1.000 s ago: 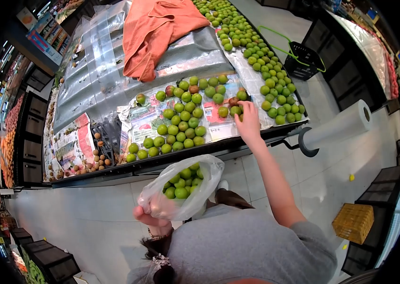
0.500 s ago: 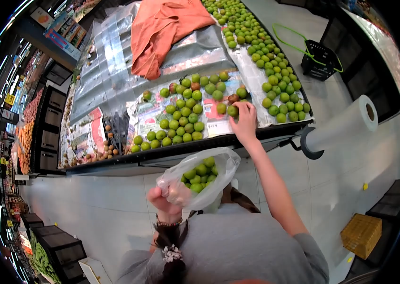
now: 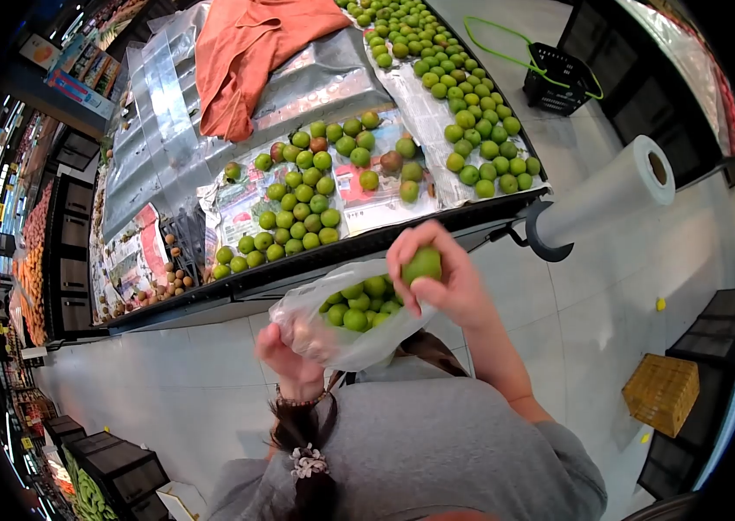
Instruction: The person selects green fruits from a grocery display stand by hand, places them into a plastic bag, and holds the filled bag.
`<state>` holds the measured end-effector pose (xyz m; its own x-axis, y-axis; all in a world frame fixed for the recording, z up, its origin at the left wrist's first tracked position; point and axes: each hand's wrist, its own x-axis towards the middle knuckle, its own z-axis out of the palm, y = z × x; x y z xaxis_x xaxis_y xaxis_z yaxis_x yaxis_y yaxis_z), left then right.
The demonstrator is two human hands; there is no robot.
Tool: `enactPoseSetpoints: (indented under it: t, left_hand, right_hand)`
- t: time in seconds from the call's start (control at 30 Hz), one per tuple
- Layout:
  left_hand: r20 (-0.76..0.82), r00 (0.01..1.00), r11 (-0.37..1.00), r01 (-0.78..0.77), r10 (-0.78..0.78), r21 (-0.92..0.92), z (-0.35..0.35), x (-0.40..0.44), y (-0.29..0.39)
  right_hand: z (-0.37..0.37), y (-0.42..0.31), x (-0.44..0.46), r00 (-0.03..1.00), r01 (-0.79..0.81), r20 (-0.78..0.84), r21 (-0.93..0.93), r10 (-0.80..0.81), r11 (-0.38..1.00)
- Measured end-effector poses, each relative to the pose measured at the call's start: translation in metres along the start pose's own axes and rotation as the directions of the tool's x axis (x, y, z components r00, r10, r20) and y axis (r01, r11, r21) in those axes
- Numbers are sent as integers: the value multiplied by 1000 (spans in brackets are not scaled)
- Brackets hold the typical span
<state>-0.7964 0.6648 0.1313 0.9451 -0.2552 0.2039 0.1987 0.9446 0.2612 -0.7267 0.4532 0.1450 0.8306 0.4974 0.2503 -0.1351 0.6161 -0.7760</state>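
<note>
A green fruit (image 3: pixel 422 266) is held in my right hand (image 3: pixel 439 276), fingers wrapped round it, beside the right rim of a clear plastic bag (image 3: pixel 367 346). Several green fruits (image 3: pixel 355 319) lie inside the bag. My left hand (image 3: pixel 298 347) grips the bag's left side, its fingers partly behind the plastic. Beyond the bag, loose green fruits (image 3: pixel 301 211) and a few reddish-brown ones (image 3: pixel 392 161) rest on newspaper on the display stand (image 3: pixel 263 271).
An orange cloth (image 3: pixel 241 69) lies on the stand. More green fruits (image 3: pixel 472 130) line its right side. A plastic roll (image 3: pixel 611 195) juts out at the front right corner. A black basket (image 3: pixel 559 80) and a wicker basket (image 3: pixel 661 393) are at the right.
My right hand has come back from the stand to the bag with a green fruit in it. My left hand still holds the bag. The view has shifted.
</note>
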Motion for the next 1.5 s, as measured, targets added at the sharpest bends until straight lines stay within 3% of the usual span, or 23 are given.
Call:
enactPoseSetpoints:
  t: [0.07, 0.17, 0.23, 0.3, 0.43, 0.5, 0.53, 0.57, 0.63, 0.67, 0.7, 0.73, 0.83, 0.87, 0.97, 1.07, 1.13, 1.2, 1.27, 1.33, 1.43, 1.47, 1.5]
  left_hand:
    - [-37, 999, 998, 13, -11, 58, 2, 2, 0]
    - [-176, 984, 973, 26, 15, 230, 10, -5, 0]
    - [-307, 947, 949, 5, 97, 316, 9, -12, 4]
    - [-174, 984, 970, 12, 31, 243, 8, -15, 13]
    - [-95, 991, 971, -66, 90, 229, 6, -26, 28]
    - [-45, 992, 969, -106, 118, 221, 4, -31, 36]
    - [-11, 993, 972, -115, 120, 205, 3, -34, 39]
    - [20, 992, 973, -129, 128, 189, 3, -39, 42]
    - [48, 988, 970, -156, 149, 189, 4, -49, 46]
    - [50, 986, 964, -168, 162, 204, 5, -52, 48]
    - [54, 984, 959, -180, 172, 219, 5, -53, 50]
    - [58, 981, 954, -194, 185, 230, 6, -53, 52]
    - [46, 976, 942, -217, 212, 255, 7, -58, 55]
    - [40, 975, 939, -221, 218, 263, 8, -58, 57]
    - [47, 978, 939, -209, 204, 272, 4, -60, 64]
    - [86, 976, 941, -215, 200, 261, 7, -56, 69]
    - [105, 970, 941, -239, 220, 241, 6, -49, 69]
    - [83, 968, 944, -249, 237, 217, 3, -46, 68]
    - [88, 972, 949, -232, 217, 213, 0, -42, 69]
    - [111, 972, 950, -226, 206, 215, -1, -36, 69]
    - [136, 975, 957, -199, 173, 209, -1, -30, 66]
    - [134, 981, 965, -166, 140, 202, -4, -29, 66]
    - [133, 985, 972, -132, 108, 195, -5, -28, 66]
  right_hand:
    - [17, -10, -2, 956, -184, 166, -311, 244, 933]
    - [21, 19, 10, 733, -290, 214, -760, 646, 581]
    - [19, 46, 15, 714, -336, 191, -751, 674, 569]
    - [22, 57, 16, 750, -345, 79, -801, 657, 489]
    - [26, 51, 20, 803, -25, 140, -963, 579, 267]
    - [17, 25, 42, 789, 7, 325, -853, 521, 522]
    - [8, 0, 61, 709, -231, 344, -711, 615, 664]
    - [-12, -8, 74, 794, -365, 163, -641, 585, 675]
    - [-76, 9, 103, 946, -311, -237, -854, 222, 417]
    - [-112, 29, 111, 960, -271, -280, -946, -25, 176]
    - [-140, 47, 117, 977, -194, -196, -981, -87, 29]
    - [-155, 58, 123, 985, -124, -108, -985, -134, -121]
    - [-156, 64, 138, 941, -299, -337, -851, 12, -432]
    - [-159, 68, 143, 932, -307, -361, -846, 45, -436]
    - [-164, 74, 156, 894, -352, -432, -843, 122, -407]
    - [-167, 80, 154, 947, -321, -313, -924, -70, -207]
    - [-145, 74, 155, 945, -142, -152, -988, -290, 55]
    - [-86, 53, 149, 939, 4, -229, -737, -256, 676]
    - [-40, 32, 131, 972, -39, -220, -511, -87, 859]
    - [-9, 24, 112, 993, -74, -104, -216, 52, 974]
    - [33, 24, 84, 995, 6, 99, -329, 28, 944]
    - [39, 37, 82, 964, 201, 244, -422, -102, 884]
    - [49, 29, 78, 953, 73, 280, -575, 112, 815]
